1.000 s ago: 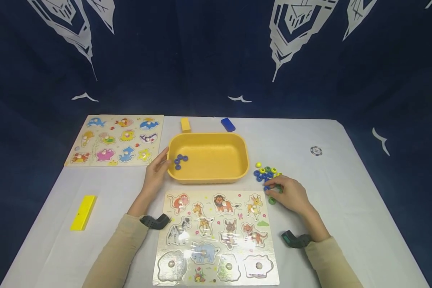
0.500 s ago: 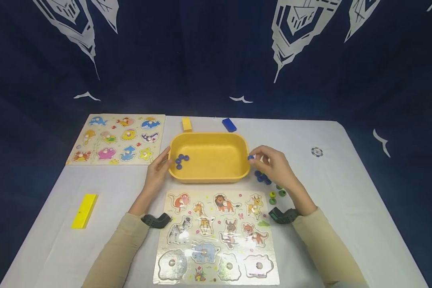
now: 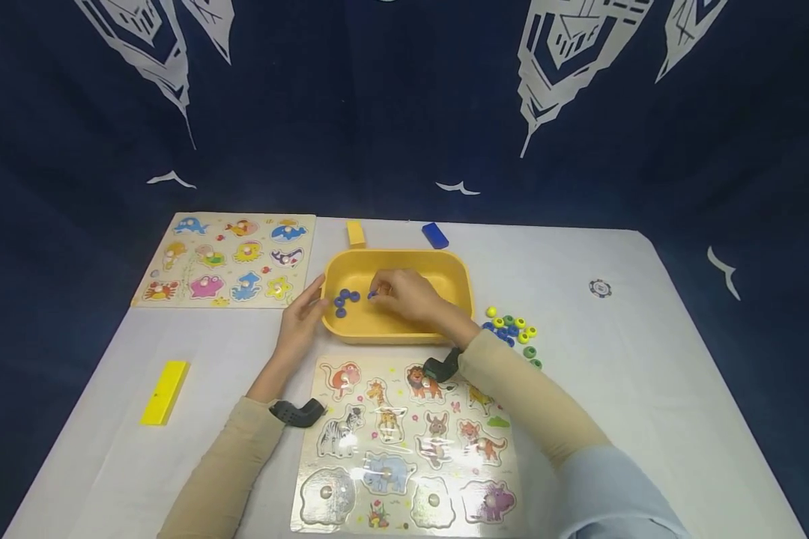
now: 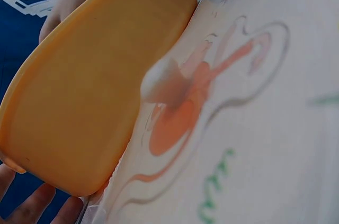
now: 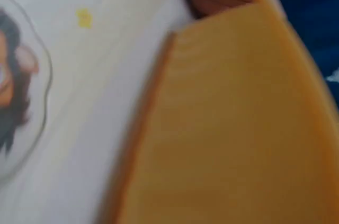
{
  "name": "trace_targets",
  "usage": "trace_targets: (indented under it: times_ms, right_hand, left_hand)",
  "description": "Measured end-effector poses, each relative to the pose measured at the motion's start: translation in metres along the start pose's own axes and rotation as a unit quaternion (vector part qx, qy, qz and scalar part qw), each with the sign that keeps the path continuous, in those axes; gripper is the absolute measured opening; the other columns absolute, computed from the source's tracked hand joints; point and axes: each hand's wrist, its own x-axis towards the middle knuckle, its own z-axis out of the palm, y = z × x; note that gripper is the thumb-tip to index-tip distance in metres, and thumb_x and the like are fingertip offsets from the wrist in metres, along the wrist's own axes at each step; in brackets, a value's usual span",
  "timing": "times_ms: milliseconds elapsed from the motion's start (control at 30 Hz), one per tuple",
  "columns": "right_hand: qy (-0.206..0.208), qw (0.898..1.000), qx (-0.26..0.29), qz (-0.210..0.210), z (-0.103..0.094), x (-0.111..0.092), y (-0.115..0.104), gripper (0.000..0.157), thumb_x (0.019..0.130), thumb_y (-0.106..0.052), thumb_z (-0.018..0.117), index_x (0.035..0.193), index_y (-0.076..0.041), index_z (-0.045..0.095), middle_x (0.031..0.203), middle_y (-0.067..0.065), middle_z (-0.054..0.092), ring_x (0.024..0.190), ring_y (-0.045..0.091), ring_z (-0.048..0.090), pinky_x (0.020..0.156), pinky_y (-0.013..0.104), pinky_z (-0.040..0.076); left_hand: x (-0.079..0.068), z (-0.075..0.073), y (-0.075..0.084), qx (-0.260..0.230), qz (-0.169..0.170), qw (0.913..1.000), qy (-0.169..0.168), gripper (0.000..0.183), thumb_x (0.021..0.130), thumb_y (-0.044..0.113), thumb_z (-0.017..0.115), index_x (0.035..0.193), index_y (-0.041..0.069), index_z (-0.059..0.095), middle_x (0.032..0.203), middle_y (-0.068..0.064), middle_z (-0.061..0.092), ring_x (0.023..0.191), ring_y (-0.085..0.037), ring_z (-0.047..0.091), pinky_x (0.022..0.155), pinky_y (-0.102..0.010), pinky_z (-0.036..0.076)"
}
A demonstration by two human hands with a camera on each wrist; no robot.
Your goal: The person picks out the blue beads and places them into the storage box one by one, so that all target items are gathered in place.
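Note:
A yellow plastic tray [image 3: 397,337] stands behind the animal puzzle board [image 3: 404,442]. My left hand [image 3: 299,323] rests against its left end, fingers fairly straight along the outer wall; the left wrist view shows these fingers [image 4: 34,203] beside the tray's end. Over the inside of the tray, my right hand [image 3: 407,296] pinches a blue bead [image 3: 371,295] between thumb and fingertips. Several blue beads [image 3: 340,302] lie at the tray's left end, just left of that hand. The right wrist view shows the tray's outer wall [image 5: 228,118], blurred, and hides the pinched bead.
Right of the tray lies a loose group of blue, yellow and green beads [image 3: 510,329]. A sea-animal puzzle board [image 3: 225,262] is at back left. A yellow block [image 3: 355,233] and a blue block [image 3: 434,236] sit behind the tray, a long yellow block [image 3: 165,393] at left, a chip [image 3: 600,288] at right.
My right hand has picked a blue bead from the group and carried it left, past the tray's right rim to above its inside. The left hand stays at the tray's left end.

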Motion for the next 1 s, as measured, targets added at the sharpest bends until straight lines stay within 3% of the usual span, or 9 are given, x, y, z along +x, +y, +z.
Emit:
trace_targets:
  times_ms: [200, 367, 600, 833, 1000]
  right_hand:
    - [-0.048, 0.998, -0.026, 0.012, 0.024, 0.016, -0.006, 0.016, 0.08, -0.03, 0.065, 0.086, -0.015, 0.063, 0.067, -0.005, 0.055, 0.061, 0.009, 0.048, 0.053, 0.021, 0.04]
    - [-0.051, 0.999, -0.018, 0.001, 0.034, 0.024, -0.008, 0.016, 0.08, -0.026, 0.065, 0.087, -0.011, 0.063, 0.069, -0.004, 0.058, 0.062, 0.01, 0.05, 0.057, 0.02, 0.041]
    - [-0.04, 0.999, 0.007, 0.015, 0.035, 0.026, -0.006, 0.021, 0.079, -0.017, 0.065, 0.099, -0.009, 0.06, 0.077, -0.002, 0.062, 0.068, 0.01, 0.055, 0.061, 0.019, 0.045]
    - [-0.004, 0.998, 0.058, 0.019, 0.02, 0.007, -0.004, 0.018, 0.077, -0.015, 0.066, 0.093, -0.013, 0.058, 0.087, -0.005, 0.065, 0.08, 0.008, 0.059, 0.075, 0.023, 0.046]
    - [0.054, 0.995, 0.078, 0.006, -0.001, -0.027, 0.005, 0.015, 0.079, -0.016, 0.066, 0.092, -0.012, 0.063, 0.086, -0.004, 0.064, 0.062, 0.01, 0.052, 0.055, 0.024, 0.045]
  left_hand:
    - [-0.007, 0.003, 0.015, -0.011, -0.016, 0.9998, -0.006, 0.046, 0.091, 0.02, 0.049, 0.135, 0.026, 0.037, 0.135, -0.011, 0.041, 0.121, -0.029, 0.043, 0.101, -0.038, 0.037]
    - [-0.011, 0.004, 0.025, -0.002, 0.001, 1.0, -0.008, 0.047, 0.091, 0.015, 0.047, 0.137, 0.017, 0.034, 0.134, -0.016, 0.04, 0.12, -0.032, 0.043, 0.1, -0.04, 0.038]
    - [-0.004, 0.001, 0.014, -0.003, 0.006, 1.0, -0.005, 0.046, 0.091, 0.02, 0.049, 0.135, 0.024, 0.037, 0.134, -0.012, 0.043, 0.119, -0.031, 0.044, 0.1, -0.04, 0.038]
    - [0.0, 0.001, 0.0, 0.012, 0.012, 0.9999, 0.001, 0.044, 0.09, 0.029, 0.05, 0.132, 0.036, 0.038, 0.135, -0.005, 0.042, 0.118, -0.026, 0.046, 0.098, -0.036, 0.04]
    - [-0.002, 0.001, 0.0, 0.017, 0.014, 0.9997, 0.003, 0.044, 0.09, 0.029, 0.05, 0.131, 0.036, 0.038, 0.134, -0.004, 0.043, 0.117, -0.025, 0.046, 0.097, -0.037, 0.041]
